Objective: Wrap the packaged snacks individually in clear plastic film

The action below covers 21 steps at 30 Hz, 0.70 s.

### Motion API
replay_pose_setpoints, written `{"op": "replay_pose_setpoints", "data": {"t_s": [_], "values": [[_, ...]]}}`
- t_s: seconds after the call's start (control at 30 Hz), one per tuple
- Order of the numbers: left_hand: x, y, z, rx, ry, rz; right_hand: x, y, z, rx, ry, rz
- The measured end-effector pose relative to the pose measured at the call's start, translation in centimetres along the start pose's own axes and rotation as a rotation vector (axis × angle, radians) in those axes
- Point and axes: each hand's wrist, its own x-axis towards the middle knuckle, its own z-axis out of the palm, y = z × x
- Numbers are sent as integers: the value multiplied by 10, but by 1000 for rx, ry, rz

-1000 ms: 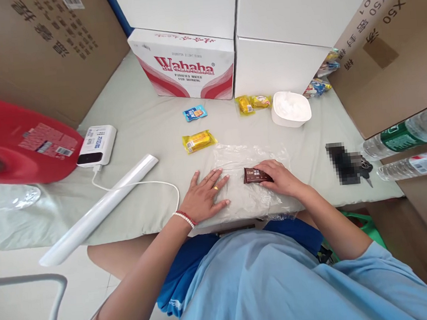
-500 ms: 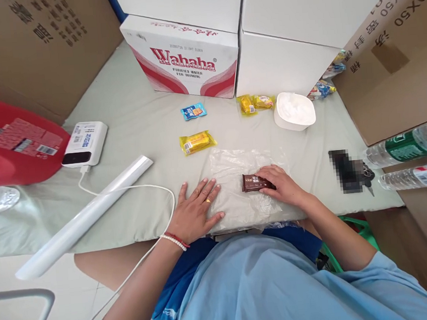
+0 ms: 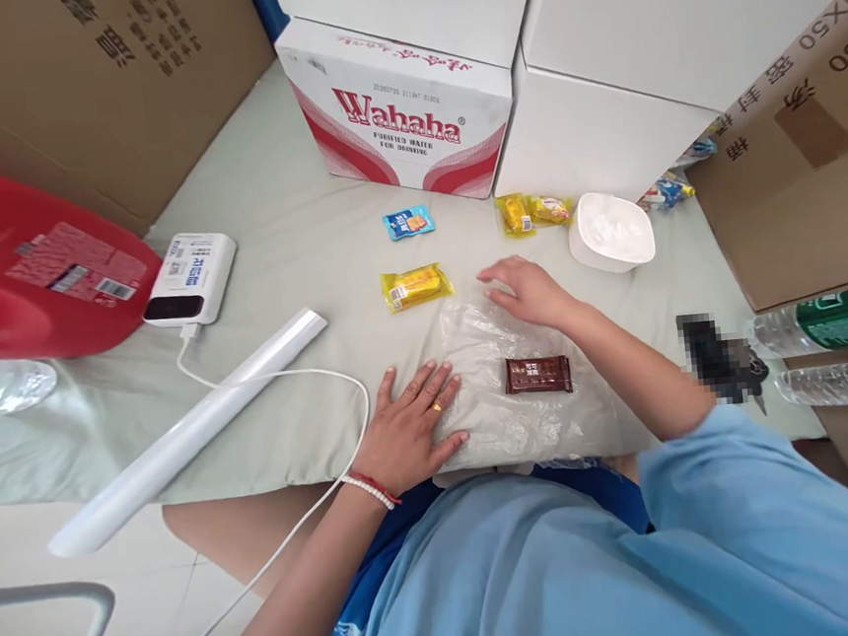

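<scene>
My left hand (image 3: 408, 428) lies flat with fingers spread on the table cloth, its fingertips at the left edge of a clear plastic bag (image 3: 479, 432). On the bag rests a brown wrapped snack bar (image 3: 538, 375), untouched by either hand. Above the bag's far edge reaches my right hand (image 3: 529, 289), fingers apart and holding nothing. Left of its fingertips is a yellow wrapped snack (image 3: 416, 287). Farther back lie a small blue packet (image 3: 409, 222) and a pair of yellow packets (image 3: 534, 212), beside a white tub (image 3: 611, 232).
A Wahaha carton (image 3: 398, 112) and white boxes (image 3: 609, 54) stand at the back. To the left are a red jug (image 3: 39, 253), a white device (image 3: 190, 277) with a cable (image 3: 302, 371), and a long white bar (image 3: 189, 433). Water bottles (image 3: 832, 322) lie at right.
My right hand has let go of the brown snack bar and moved away from me, toward the yellow packets. The left hand stays flat. The whole view has shifted slightly.
</scene>
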Motion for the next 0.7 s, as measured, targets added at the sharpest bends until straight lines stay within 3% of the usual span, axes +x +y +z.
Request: {"op": "replay_pose_setpoints", "data": {"t_s": [0.17, 0.23, 0.3, 0.37, 0.43, 0.6, 0.7], "values": [[0, 0, -1, -29, -11, -12, 148, 15, 37, -87, -24, -65], [-1, -1, -1, -36, -18, -14, 186, 18, 49, -104, -75, -24], [-1, -1, -1, -36, -20, -16, 201, 21, 56, -113, -128, 10], [-1, -1, -1, -31, -17, -18, 193, 27, 58, -117, -140, 12], [-1, 0, -1, -29, -8, -13, 165, 35, 56, -123, -113, 1], [-1, -2, -1, -32, 4, 3, 50, 64, 37, -129, -33, 16], [-1, -3, 0, -4, 5, 14, -23, 68, 25, -92, -41, 65]]}}
